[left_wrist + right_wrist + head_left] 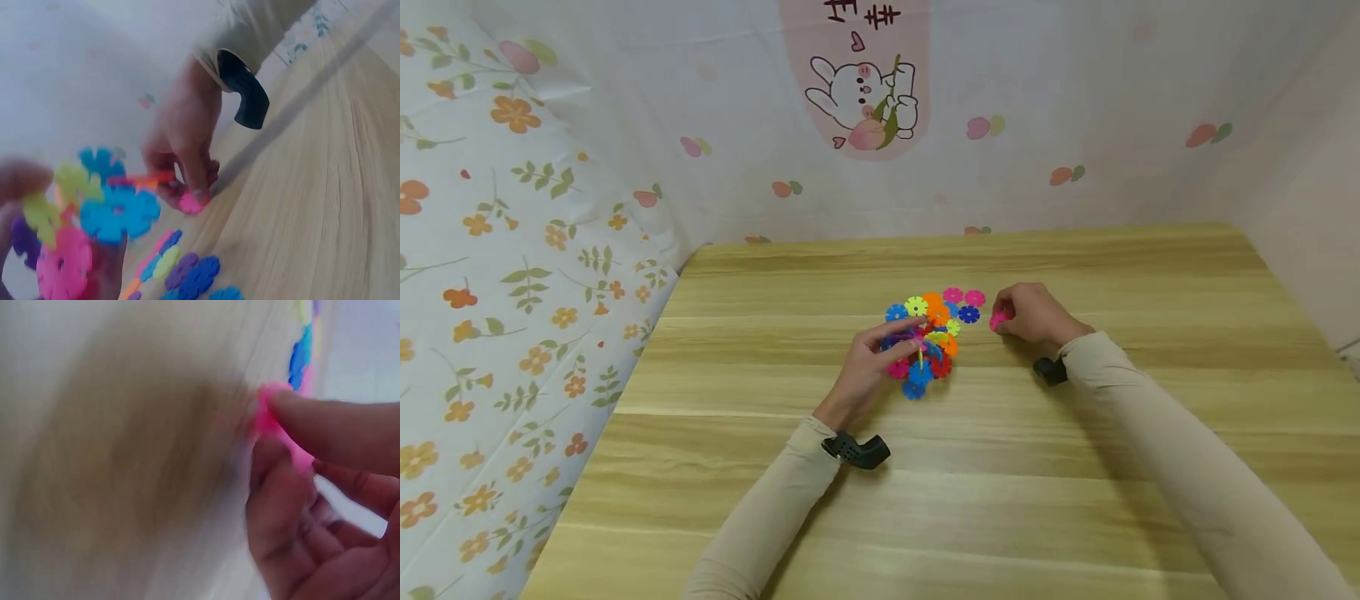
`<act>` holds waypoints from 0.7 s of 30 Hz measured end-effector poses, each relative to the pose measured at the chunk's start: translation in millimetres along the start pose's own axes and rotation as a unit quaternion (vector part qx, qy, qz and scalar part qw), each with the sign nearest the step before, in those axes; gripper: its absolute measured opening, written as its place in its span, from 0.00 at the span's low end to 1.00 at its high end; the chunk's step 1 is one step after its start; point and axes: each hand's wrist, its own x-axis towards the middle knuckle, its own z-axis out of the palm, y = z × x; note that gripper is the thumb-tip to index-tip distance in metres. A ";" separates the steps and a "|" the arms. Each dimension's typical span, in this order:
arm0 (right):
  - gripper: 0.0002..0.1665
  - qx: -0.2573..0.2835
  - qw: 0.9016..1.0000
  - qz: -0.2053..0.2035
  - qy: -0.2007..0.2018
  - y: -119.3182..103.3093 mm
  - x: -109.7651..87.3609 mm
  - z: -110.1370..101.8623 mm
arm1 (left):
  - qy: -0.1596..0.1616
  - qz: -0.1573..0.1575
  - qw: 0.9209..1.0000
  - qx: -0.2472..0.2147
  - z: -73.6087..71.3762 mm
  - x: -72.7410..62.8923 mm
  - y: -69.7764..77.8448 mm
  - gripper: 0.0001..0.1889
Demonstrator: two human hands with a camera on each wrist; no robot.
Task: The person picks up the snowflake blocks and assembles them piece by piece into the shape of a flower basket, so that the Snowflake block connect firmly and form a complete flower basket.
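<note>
The left hand (867, 367) grips, between thumb and fingers, a many-coloured cluster of interlocked, notched plastic flower discs (920, 372), apparently to steady it above the pale wood-grain table (970, 508); at about two o'clock from the cluster, the right hand (1034, 317) pinches a bright pink, notched plastic disc (997, 321) with thumb and fingertips, a hold that seems meant to leave some rim free; loose flat plastic discs (969, 314) lie at one o'clock from the cluster, probably for easy reach.

Loose discs (967, 316) on the table (1000, 500)
</note>
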 end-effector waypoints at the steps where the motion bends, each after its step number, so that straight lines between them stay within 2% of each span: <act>1: 0.08 0.013 1.000 -0.004 -0.001 -0.5 -2.2 0.8 | 0.004 -0.006 1.000 0.001 1.9 -0.6 2.8 0.18; 4: 0.03 0.086 0.996 -0.006 -0.004 -6.2 -9.2 2.2 | 0.017 -0.018 1.000 0.008 6.9 -1.5 10.7 0.19; 8: 0.03 0.196 0.981 -0.009 0.001 -22.7 -17.9 1.2 | 0.032 -0.019 0.999 0.000 7.8 0.1 9.5 0.19; 11: 0.06 0.244 0.969 -0.022 0.021 -38.9 -23.1 0.5 | 0.034 -0.012 0.999 -0.015 5.4 2.5 2.1 0.19; 16: 0.11 0.283 0.956 -0.053 0.063 -61.0 -26.3 3.6 | 0.038 0.003 0.999 -0.032 0.8 7.0 -13.2 0.20; 21: 0.06 0.270 0.957 -0.065 0.080 -70.0 -27.5 9.9 | 0.048 0.014 0.999 -0.013 2.1 8.5 -17.7 0.19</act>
